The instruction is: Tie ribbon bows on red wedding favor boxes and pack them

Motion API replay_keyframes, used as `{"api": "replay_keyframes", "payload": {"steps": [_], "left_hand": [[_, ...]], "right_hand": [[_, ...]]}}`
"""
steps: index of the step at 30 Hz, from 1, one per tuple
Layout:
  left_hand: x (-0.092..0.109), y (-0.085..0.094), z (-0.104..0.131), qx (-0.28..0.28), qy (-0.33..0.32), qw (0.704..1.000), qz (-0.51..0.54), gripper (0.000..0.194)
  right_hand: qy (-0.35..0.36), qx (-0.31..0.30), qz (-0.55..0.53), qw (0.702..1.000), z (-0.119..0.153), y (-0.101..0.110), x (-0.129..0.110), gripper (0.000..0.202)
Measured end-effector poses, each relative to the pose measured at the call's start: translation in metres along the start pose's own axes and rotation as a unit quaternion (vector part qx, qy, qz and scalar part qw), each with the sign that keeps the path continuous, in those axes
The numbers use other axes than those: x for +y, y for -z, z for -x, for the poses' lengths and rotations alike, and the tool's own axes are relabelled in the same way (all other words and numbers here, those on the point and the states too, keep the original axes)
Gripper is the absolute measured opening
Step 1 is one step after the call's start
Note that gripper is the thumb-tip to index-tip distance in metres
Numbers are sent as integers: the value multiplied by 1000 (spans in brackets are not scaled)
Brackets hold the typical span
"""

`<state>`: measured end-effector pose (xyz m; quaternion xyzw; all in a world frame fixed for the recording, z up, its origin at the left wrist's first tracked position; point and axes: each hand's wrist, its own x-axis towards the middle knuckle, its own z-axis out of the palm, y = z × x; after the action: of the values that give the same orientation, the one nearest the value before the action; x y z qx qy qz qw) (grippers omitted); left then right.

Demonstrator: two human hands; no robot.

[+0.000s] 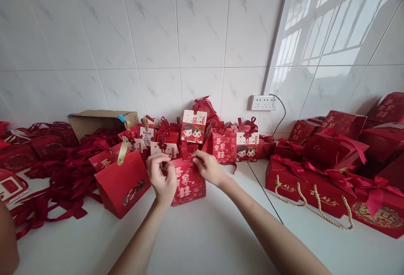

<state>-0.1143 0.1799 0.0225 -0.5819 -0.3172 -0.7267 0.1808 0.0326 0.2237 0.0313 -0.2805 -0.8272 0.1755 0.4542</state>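
A red paper gift box [191, 186] with pale Chinese characters and a floral pattern stands on the white table in front of me. My left hand [162, 178] is closed at its upper left edge, thumb and fingertips curled in. At the upper right edge, my right hand [208, 167] pinches the box's top between thumb and fingers. A red ribbon loop [184, 153] sticks up between the two hands. Just left of my left hand is a plain red box [123, 182] with a gold ribbon loop [123, 153] and a small printed picture.
Several red and white gift boxes [193, 127] are stacked against the tiled wall. Loose red ribbons [71, 178] and an open cardboard box [101, 119] lie to the left. Boxes with rope handles [331, 193] crowd the right. A power strip [262, 102] hangs on the wall.
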Motion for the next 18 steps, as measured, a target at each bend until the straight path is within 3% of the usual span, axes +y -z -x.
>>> {"api": "replay_keyframes", "payload": {"steps": [2,6,10,18], "left_hand": [[6,-9,8,-19,39,999,8,13],[29,-23,27,-127,98,986,48,10],[48,-22,33,-176,79,977,91,8],[61,-17,23,-262,52,952,149,14]], "right_hand": [[0,9,4,1000,16,16,1,15],[0,75,15,997,49,29,-2,16],[57,156,37,985,71,29,-10,12],[66,159,62,983,87,43,-20,6]]}}
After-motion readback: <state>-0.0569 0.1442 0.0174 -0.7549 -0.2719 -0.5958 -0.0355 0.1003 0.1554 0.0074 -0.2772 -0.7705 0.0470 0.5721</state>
